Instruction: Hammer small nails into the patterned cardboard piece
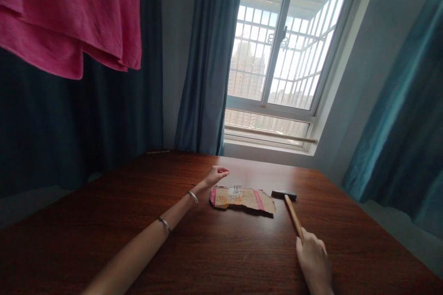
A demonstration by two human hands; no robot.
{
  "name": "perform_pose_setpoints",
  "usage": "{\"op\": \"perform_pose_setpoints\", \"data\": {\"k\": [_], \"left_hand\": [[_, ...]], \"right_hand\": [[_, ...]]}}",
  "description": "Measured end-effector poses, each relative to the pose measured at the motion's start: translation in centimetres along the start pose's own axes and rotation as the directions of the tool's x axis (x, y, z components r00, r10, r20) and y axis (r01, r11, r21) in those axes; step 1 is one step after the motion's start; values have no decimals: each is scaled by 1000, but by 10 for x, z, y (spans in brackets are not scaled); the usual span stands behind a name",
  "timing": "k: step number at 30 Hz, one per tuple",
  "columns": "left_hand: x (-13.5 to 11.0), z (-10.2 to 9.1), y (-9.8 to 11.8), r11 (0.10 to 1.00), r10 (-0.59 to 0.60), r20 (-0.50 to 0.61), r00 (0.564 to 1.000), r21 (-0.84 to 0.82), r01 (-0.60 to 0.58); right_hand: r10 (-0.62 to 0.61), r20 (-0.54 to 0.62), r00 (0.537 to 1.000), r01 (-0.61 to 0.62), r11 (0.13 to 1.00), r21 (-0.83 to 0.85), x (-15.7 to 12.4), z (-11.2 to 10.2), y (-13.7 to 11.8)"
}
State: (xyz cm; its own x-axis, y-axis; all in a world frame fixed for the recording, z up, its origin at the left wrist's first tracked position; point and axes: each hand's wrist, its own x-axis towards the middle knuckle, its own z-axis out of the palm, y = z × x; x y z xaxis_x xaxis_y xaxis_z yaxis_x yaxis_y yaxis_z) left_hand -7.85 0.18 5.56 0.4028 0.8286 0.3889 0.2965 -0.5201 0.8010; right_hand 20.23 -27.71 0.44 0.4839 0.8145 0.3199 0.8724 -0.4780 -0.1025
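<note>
By right hand (314,256), wooden-handled black hammer (293,215) is gripped; leftward, torn patterned cardboard (244,199), thin dark nails (237,189) upright, is laid crosswise, nearer left hand (216,174): fingers curled, any pinch untellable.

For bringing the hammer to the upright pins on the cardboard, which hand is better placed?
Probably the right hand: it grips the hammer by its wooden handle, with the head just right of the cardboard. The left hand, loosely curled, is nearer the pins but away from the hammer.
</note>
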Motion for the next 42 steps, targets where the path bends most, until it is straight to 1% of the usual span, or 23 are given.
{"op": "perform_pose_setpoints", "data": {"k": [2,5,7,9,11,14,18,21,23,25,26,27,29,30,32,34,36,38,40,42], "left_hand": [[-3,-26,-10,992,7,20,1000,127,-10],[-16,-64,-30,926,-24,99,995,376,-15],[-28,-82,-42,870,-42,134,990,491,-29],[-40,-94,-51,816,-18,173,985,572,-85],[-49,-99,-55,765,5,231,973,625,-153],[-55,-99,-55,704,34,302,953,669,-237],[-55,-94,-53,643,75,317,945,709,-289],[-52,-94,-56,570,94,356,930,747,-344],[-51,-95,-58,510,90,388,917,773,-377],[-50,-95,-56,480,88,389,917,790,-381],[-50,-94,-54,492,92,375,923,788,-369],[-50,-92,-50,528,101,348,932,775,-346],[-49,-84,-38,653,113,270,956,705,-277],[-48,-77,-30,730,117,218,969,642,-233],[-47,-60,-12,860,102,165,981,481,-171],[-47,-39,6,939,80,148,986,320,-125],[-50,-19,24,977,54,164,985,195,-86],[-55,-1,38,991,46,189,981,114,-68],[-62,12,48,994,45,211,977,89,-65],[-68,22,56,992,45,214,976,104,-69]], "right_hand": [[5,4,1000,-5,1000,-21,-3,-6,-1],[20,-31,999,-21,999,-44,-6,-14,-4],[18,-69,997,-21,999,-41,-7,-19,-8],[8,-89,996,-10,1000,-18,-6,-23,-12],[-8,-96,995,9,1000,13,-6,-26,-17],[-27,-93,995,33,997,67,-6,-30,-24],[-31,-77,997,42,989,141,-7,-33,-27],[-33,-70,997,45,981,188,-7,-33,-26],[-46,-82,996,63,973,222,-8,-32,-24],[-56,-103,993,82,962,261,-8,-32,-23],[-59,-114,992,89,954,287,-8,-32,-24],[-62,-124,990,99,942,320,-7,-33,-26],[-91,-132,987,139,896,421,-4,-34,-34],[-117,-132,984,167,858,485,-1,-35,-40],[-177,-127,976,218,753,621,5,-37,-57],[-215,-120,969,233,641,732,11,-37,-77],[-228,-113,967,223,547,807,16,-36,-98],[-242,-104,965,210,468,858,22,-33,-117],[-261,-92,961,196,409,891,27,-29,-131],[-272,-78,959,181,380,907,31,-26,-140]]}}
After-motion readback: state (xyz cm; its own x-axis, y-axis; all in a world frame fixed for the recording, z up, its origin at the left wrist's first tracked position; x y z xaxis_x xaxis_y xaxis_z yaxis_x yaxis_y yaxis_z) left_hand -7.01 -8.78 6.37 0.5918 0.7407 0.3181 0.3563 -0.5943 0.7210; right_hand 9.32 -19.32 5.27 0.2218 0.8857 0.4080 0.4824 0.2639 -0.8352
